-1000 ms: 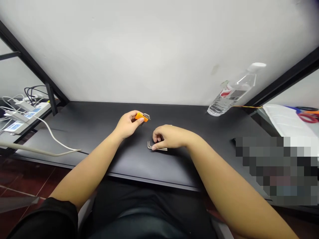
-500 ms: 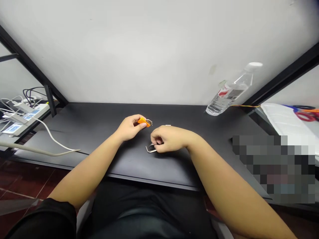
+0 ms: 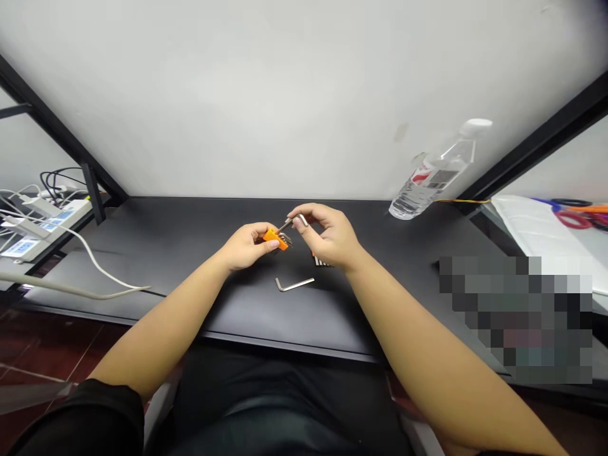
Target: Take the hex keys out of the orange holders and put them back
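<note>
My left hand is closed on an orange hex key holder, which carries several small bent keys along its right side. Between the thumb and fingers of my right hand is a metal hex key, its long arm reaching down to the holder's upper edge. Whether its tip sits inside a slot I cannot tell. On the table below lies a loose L-shaped hex key. Partly hidden under my right hand, a row of metal keys with a bit of orange shows on the table.
A water bottle stands on the black table at the back right, near the wall. White power strips with cables are on the left. Scissors and a white padded sheet lie at the right, beside a blurred-out patch.
My right hand has lifted a hex key from the table and brought it up to the orange holder. The other key stays on the table. My left hand has hardly moved.
</note>
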The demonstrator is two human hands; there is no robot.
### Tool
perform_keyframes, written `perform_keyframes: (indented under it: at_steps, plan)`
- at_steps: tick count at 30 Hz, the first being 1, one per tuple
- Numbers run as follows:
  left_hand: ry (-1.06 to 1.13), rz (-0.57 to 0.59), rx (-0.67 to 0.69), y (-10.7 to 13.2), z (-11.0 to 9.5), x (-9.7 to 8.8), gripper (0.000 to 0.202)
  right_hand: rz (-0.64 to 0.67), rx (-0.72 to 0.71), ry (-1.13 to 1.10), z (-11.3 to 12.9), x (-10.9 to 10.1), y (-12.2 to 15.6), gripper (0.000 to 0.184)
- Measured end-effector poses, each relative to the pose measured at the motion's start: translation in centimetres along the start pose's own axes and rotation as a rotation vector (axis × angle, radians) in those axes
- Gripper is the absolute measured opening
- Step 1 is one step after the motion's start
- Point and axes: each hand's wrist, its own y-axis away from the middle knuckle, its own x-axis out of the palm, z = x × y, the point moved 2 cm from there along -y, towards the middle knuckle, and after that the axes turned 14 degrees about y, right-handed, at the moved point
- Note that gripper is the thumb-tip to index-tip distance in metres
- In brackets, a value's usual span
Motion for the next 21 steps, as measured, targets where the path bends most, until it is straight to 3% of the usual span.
perform_keyframes:
  at_steps: [10,16,21]
  plan:
    - [0.025,0.051,-0.03,-0.1,0.3,0.0,0.04,0.065,-0.014,0.09,-0.1,1.0,0.2,0.023]
    - [-0.009,-0.011,-0.038,-0.1,0.5,-0.4,0.039,0.162,-0.046,0.292,-0.3,1.2,0.1,0.043]
    - [-0.024,-0.028,-0.059,-0.1,0.7,-0.4,0.039,0.331,-0.116,0.356,0.1,1.6,0.5,0.054]
